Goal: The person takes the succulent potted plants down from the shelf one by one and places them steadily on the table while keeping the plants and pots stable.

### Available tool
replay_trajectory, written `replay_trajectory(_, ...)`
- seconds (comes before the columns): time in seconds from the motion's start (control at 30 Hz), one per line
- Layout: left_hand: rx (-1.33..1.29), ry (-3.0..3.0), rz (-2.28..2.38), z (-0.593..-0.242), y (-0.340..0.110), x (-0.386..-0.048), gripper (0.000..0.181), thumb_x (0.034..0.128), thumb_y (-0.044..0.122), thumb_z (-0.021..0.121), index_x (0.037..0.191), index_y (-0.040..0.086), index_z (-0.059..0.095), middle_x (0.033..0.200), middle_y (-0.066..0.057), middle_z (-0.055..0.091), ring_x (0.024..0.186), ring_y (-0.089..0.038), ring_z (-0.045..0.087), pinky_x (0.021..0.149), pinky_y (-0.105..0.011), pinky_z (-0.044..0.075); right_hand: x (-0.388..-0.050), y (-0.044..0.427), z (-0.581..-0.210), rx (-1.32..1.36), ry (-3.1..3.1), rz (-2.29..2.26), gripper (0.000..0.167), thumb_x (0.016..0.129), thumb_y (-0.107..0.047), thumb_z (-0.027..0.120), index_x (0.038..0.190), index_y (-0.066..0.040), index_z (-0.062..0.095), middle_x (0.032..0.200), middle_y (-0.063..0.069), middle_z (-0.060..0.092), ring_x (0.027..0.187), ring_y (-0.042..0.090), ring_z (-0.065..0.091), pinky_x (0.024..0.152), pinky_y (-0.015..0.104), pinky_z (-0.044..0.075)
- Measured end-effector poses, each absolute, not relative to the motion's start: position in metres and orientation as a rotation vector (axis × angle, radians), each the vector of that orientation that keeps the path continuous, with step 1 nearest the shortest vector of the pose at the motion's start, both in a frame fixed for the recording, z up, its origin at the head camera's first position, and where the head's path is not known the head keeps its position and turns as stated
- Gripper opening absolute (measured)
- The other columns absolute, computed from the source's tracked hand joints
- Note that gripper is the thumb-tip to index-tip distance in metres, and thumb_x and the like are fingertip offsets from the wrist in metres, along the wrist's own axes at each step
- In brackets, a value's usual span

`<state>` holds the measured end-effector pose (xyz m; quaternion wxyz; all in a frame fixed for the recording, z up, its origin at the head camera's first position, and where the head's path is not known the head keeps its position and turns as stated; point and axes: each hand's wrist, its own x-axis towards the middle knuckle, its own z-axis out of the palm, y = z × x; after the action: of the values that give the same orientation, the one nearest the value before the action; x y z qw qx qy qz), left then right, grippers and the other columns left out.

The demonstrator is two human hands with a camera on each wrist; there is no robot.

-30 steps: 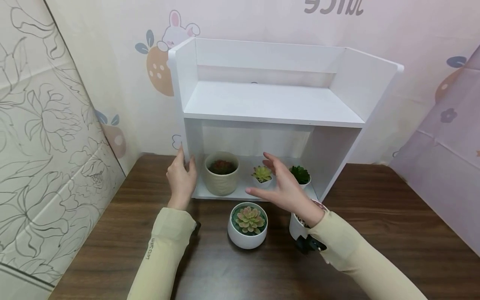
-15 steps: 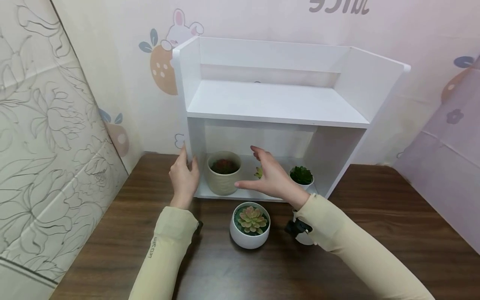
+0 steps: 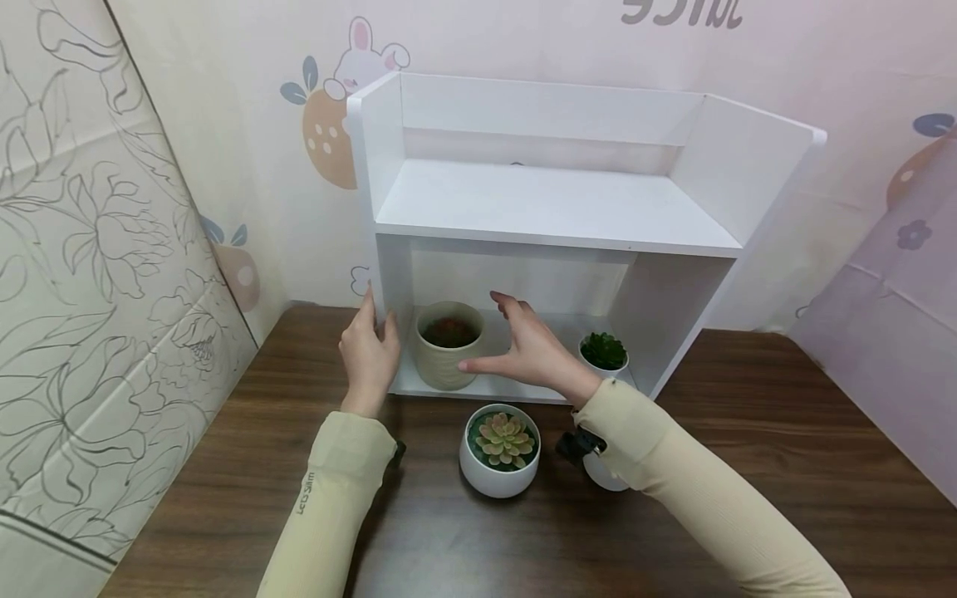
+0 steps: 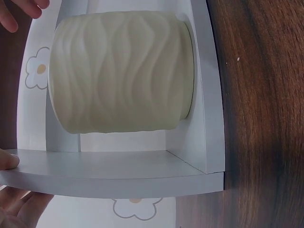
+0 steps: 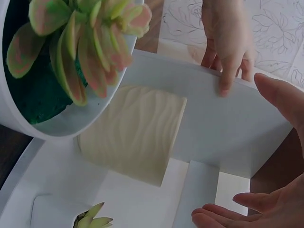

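My left hand [image 3: 366,363] holds the left side panel [image 4: 133,185] of a white two-tier shelf [image 3: 553,203], thumb on the inner face and fingers on the outer. Beside it a cream ribbed pot [image 3: 437,365] with a reddish plant stands upright on the lower tier. My right hand [image 3: 531,353] is stretched out with fingers and thumb spread, to the right of the pot; in the head view its thumb overlaps the pot's side. Whether they touch cannot be told. A small yellow-green succulent [image 5: 92,219] is hidden behind this hand in the head view.
A dark green plant [image 3: 604,351] stands in a white pot at the lower tier's right. In front of the shelf, a white bowl-shaped pot [image 3: 497,482] with a pinkish-green succulent stands on the brown table [image 3: 449,556]. Another white pot [image 3: 601,473] is partly covered by the right wrist.
My right hand has moved left, past the small yellow-green succulent, toward the cream pot. The left hand stays on the side panel. The head view has shifted slightly.
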<state>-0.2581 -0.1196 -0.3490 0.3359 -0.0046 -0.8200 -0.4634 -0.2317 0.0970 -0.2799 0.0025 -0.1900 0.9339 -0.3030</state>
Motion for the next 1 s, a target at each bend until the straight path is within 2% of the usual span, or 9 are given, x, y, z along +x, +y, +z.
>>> replay_trajectory(0.3, -0.005, -2.149, -1.212, -0.351, -0.12, -0.258, 0.05, 0.0946, 0.008, 0.055, 0.143, 0.004, 0.043, 0.131, -0.023, 0.057, 0.115, -0.038, 0.059, 0.091, -0.051, 0.05, -0.242, 0.091, -0.282, -0.552, 2.894, -0.891, 0.107, 0.073, -0.046, 0.08, 0.152, -0.009, 0.019, 0.153, 0.019, 0.028, 0.137, 0.035, 0.036, 0.105, 0.053, 0.038)
replay_trajectory(0.63, 0.0, -2.149, -1.202, -0.35, -0.118, -0.26, 0.051, 0.0948, 0.009, 0.055, 0.144, 0.005, 0.041, 0.132, -0.023, 0.056, 0.117, -0.039, 0.058, 0.093, -0.051, 0.049, -0.252, 0.085, -0.283, -0.556, 2.874, -0.813, 0.111, 0.071, -0.048, 0.08, 0.152, -0.006, 0.017, 0.151, 0.024, 0.027, 0.134, 0.036, 0.04, 0.104, 0.05, 0.04)
replay_trajectory(1.0, 0.001, -2.138, -1.178, -0.351, -0.119, -0.26, 0.051, 0.094, 0.01, 0.057, 0.143, 0.004, 0.043, 0.13, -0.023, 0.058, 0.115, -0.039, 0.059, 0.092, -0.052, 0.049, -0.261, 0.075, -0.283, -0.606, 2.811, -0.717, 0.117, 0.07, -0.048, 0.081, 0.154, -0.006, 0.01, 0.154, 0.024, 0.024, 0.139, 0.034, 0.034, 0.107, 0.049, 0.038)
